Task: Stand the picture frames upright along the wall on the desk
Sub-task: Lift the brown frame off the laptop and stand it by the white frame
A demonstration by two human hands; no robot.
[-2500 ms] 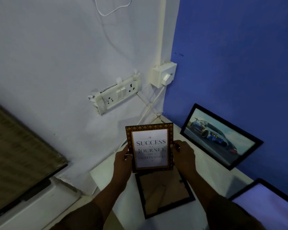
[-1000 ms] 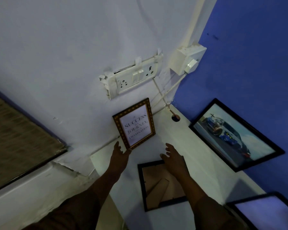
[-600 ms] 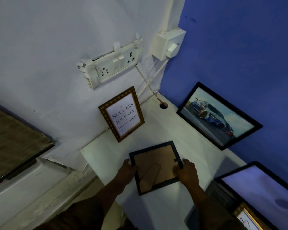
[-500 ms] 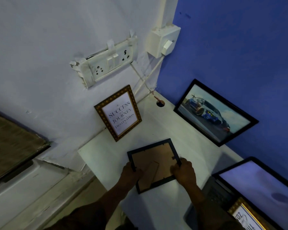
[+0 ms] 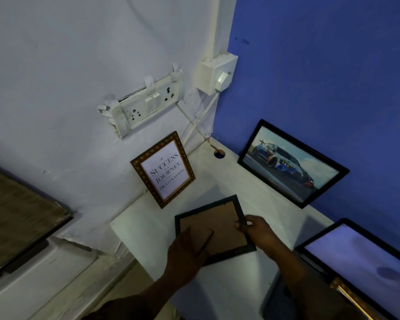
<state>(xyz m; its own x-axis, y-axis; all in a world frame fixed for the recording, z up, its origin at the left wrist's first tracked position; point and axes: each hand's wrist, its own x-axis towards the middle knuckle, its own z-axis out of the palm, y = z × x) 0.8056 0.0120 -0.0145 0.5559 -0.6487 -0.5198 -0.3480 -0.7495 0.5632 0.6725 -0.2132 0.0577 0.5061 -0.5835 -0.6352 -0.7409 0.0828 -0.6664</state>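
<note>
A dark frame (image 5: 219,224) shows its brown cardboard back and fold-out stand, held just above the white desk (image 5: 217,179). My left hand (image 5: 185,255) grips its lower left corner, fingers over the stand. My right hand (image 5: 256,229) pinches its right edge. A gold-patterned frame with the "SUCCESS" text (image 5: 163,169) leans upright against the white wall. A black frame with a car picture (image 5: 291,162) leans against the blue wall.
A socket strip (image 5: 146,105) and a switch box (image 5: 216,73) hang on the white wall, with cables running down to a hole (image 5: 219,154) in the desk corner. A large black-framed panel (image 5: 360,257) leans at the right. A gold frame corner (image 5: 351,296) shows below it.
Both hands let go of the "SUCCESS" frame once it leaned on the white wall, then dropped to the dark frame lying face down and took hold of it. It is now lifted slightly.
</note>
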